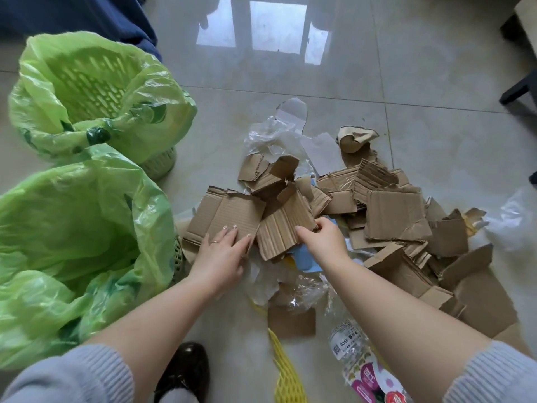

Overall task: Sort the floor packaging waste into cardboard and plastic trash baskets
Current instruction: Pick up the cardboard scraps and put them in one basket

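A heap of torn brown cardboard pieces (pixel 395 216) lies on the tiled floor, mixed with clear plastic film (pixel 270 138). My left hand (pixel 222 254) grips the near edge of a flat cardboard sheet (pixel 223 216), fingers on top and thumb underneath. My right hand (pixel 322 239) pinches a ribbed corrugated piece (pixel 283 228) next to it. Two baskets lined with green plastic bags stand at the left: a far basket (pixel 96 82) and a near basket (pixel 72 237). Both look empty inside.
A crushed clear plastic bottle (pixel 348 344), yellow foam netting (pixel 286 370) and colourful wrappers (pixel 374 379) lie near my right arm. My dark shoe (pixel 186 370) is at the bottom centre. Dark blue fabric (pixel 72 16) lies beyond the baskets, and dark furniture legs (pixel 520 88) stand at the far right.
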A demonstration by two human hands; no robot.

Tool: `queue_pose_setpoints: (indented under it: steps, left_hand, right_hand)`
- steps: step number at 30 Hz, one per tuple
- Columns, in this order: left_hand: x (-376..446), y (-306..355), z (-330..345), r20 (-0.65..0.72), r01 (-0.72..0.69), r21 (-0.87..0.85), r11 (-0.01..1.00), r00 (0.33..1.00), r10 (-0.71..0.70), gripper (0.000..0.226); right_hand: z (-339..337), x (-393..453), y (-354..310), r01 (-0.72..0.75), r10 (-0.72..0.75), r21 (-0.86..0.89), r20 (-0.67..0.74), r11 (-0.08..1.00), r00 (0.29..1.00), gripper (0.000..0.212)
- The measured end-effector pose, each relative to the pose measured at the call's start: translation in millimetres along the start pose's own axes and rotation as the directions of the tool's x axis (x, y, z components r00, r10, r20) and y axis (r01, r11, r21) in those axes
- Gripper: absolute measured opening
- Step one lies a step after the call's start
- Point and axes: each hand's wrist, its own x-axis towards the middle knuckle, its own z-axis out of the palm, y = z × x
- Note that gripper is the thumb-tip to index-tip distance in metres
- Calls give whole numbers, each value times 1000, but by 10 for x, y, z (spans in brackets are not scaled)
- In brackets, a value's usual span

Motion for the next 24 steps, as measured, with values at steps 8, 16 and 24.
queue_pose_setpoints:
  steps: [8,16,24]
  left_hand:
    - [-248,80,-241,-420,34,-360,932,886,-194,40]
    - [-800,223,-906,-546,-47,-583,811,763,-347,17]
    - [-1159,530,-1328,-588,-126,-573,810,751,-299,20]
  right_hand:
    - [-402,-187,56,10,25,274,-122,962,992,10]
    - [-1422,-839,-218,148,-68,217,-340,965,938,46]
    - [-2232,-1490,94,70,80,271,-507,960,858,34]
